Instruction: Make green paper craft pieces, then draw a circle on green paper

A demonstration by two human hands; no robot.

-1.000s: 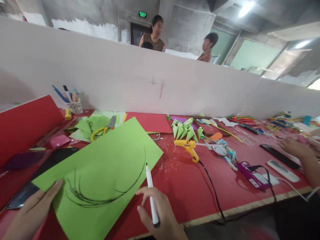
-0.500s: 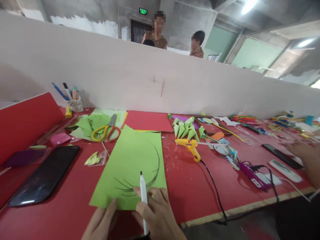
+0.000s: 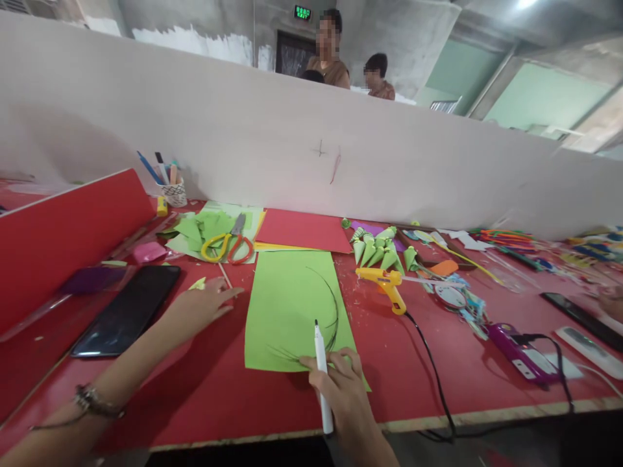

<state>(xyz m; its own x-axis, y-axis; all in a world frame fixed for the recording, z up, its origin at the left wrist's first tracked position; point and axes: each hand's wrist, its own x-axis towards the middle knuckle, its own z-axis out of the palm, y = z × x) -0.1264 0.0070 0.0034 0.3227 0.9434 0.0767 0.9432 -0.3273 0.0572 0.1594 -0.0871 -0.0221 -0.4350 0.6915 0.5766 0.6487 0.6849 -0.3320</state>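
A green sheet (image 3: 287,305) with thin dark curved lines lies on the red table in front of me. My right hand (image 3: 343,386) rests on its lower edge, closed around a white marker (image 3: 322,383) whose dark tip points up and away. Left of the sheet, my left hand (image 3: 209,303) reaches over the table with its fingers apart, holding nothing that shows. It partly covers a small yellow-green scrap (image 3: 198,284) and is close to the scissors (image 3: 219,250) with yellow and orange handles.
A black phone (image 3: 129,311) lies at left. Right of the sheet are a yellow glue gun (image 3: 382,280) with a black cable, green paper cones (image 3: 377,251) and a purple power strip (image 3: 520,353). A white partition (image 3: 243,143) stands behind; another person's hand (image 3: 612,303) is far right.
My left hand has left the sheet's lower left edge and moved forward and left toward the scrap. The sheet has turned slightly. The camera view has shifted, and the right hand still holds the marker.
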